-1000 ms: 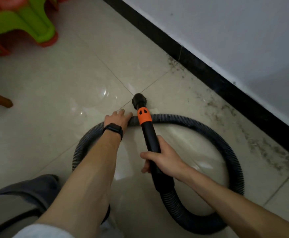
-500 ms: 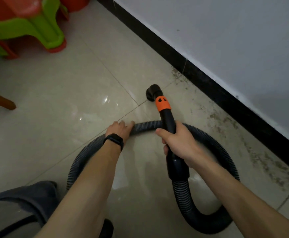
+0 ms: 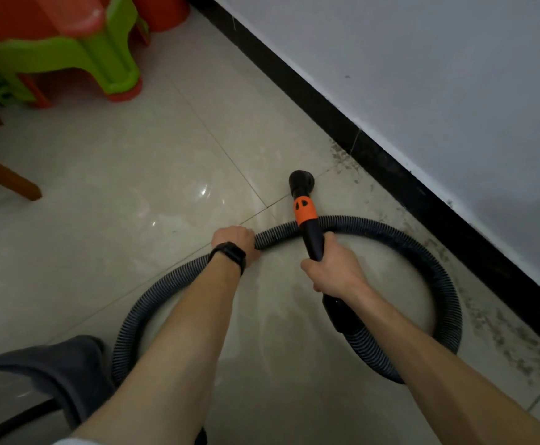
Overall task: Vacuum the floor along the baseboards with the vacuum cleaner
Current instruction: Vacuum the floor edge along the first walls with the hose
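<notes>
Since a second ago the nozzle (image 3: 301,181) has swung off the tile joint (image 3: 230,162) toward the baseboard (image 3: 390,168). It now sits near it, not touching, at the edge of the grime (image 3: 499,329) that runs along its foot. My right hand (image 3: 336,268) is wrapped tight round the black wand (image 3: 313,242), just below the orange collar (image 3: 305,211). My left hand (image 3: 235,239), farther from the baseboard, curls down over the ribbed hose (image 3: 368,223) beside where the wand crosses it — watch (image 3: 230,253) on the wrist. The hose loops round both arms, its outer arc lying close to the baseboard.
</notes>
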`<action>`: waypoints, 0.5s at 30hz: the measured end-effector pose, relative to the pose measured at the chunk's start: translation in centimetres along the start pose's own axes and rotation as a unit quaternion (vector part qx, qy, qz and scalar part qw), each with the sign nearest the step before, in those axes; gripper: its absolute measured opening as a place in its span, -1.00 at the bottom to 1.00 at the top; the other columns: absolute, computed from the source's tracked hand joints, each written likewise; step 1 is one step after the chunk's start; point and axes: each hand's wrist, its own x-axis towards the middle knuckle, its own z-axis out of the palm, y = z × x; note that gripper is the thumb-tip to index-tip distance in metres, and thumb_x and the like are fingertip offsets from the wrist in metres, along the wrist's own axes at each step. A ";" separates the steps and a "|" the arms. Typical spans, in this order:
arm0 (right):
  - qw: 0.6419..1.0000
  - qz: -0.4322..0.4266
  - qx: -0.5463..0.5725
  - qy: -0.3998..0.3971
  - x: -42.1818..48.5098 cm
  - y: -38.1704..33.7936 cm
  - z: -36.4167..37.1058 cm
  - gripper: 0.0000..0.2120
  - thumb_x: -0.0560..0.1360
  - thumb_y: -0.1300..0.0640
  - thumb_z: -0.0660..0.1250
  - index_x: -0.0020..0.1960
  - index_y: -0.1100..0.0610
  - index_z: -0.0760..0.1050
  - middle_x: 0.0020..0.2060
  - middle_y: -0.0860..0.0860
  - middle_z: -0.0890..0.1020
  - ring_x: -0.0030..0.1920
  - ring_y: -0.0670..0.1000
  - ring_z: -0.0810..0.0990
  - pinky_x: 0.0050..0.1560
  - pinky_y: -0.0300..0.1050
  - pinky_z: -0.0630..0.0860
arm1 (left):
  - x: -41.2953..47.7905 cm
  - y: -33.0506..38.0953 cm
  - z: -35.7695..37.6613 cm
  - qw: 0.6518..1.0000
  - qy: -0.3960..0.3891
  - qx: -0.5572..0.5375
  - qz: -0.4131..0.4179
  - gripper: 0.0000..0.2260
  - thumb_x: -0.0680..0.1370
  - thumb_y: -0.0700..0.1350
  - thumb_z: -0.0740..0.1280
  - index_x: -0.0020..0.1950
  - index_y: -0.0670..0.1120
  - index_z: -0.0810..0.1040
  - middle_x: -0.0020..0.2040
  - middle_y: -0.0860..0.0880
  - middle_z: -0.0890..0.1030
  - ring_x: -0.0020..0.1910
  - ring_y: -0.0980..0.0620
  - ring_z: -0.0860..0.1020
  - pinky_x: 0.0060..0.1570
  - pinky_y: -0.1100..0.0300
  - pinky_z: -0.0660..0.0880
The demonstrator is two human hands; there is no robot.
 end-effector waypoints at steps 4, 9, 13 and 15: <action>0.994 0.027 0.104 -0.014 -0.3 -0.4 -0.2 -0.74 0.49 0.11 0.37 0.11 0.08 0.36 -0.13 0.10 0.65 -0.37 0.03 0.68 -0.20 0.05 0.67 | 0.8 -1.7 -0.7 0.999 0.005 0.047 0.025 -0.54 0.69 -0.09 0.08 0.56 0.19 0.06 0.16 -0.11 0.59 0.09 -0.13 0.59 -0.09 0.04 0.46; 0.980 0.042 0.196 -0.018 0.3 -1.3 0.3 -0.73 0.44 0.11 0.39 0.08 0.07 0.39 -0.15 0.11 0.64 -0.46 -0.01 0.60 -0.26 0.03 0.65 | 0.0 -4.5 -0.2 0.997 0.023 0.069 0.002 -0.60 0.69 -0.09 0.08 0.52 0.16 0.21 0.12 -0.07 0.57 0.04 -0.09 0.59 -0.11 0.10 0.43; 0.978 0.044 0.202 0.006 1.1 -2.2 -0.3 -0.71 0.48 0.11 0.37 0.16 0.10 0.38 -0.13 0.12 0.65 -0.39 0.02 0.64 -0.18 0.10 0.70 | -0.3 -3.5 -0.1 0.998 0.012 0.058 -0.004 -0.66 0.64 -0.05 0.19 0.43 0.04 0.35 0.28 -0.08 0.45 0.15 -0.10 0.56 0.01 0.07 0.49; 0.983 0.045 0.178 0.021 1.8 -2.7 -0.8 -0.69 0.53 0.12 0.36 0.21 0.13 0.35 -0.11 0.11 0.65 -0.29 0.05 0.68 -0.10 0.11 0.71 | -0.1 -2.3 -0.2 0.997 0.020 0.072 0.019 -0.68 0.61 0.01 0.22 0.35 -0.01 0.40 0.25 -0.05 0.52 0.16 -0.08 0.57 0.04 0.08 0.48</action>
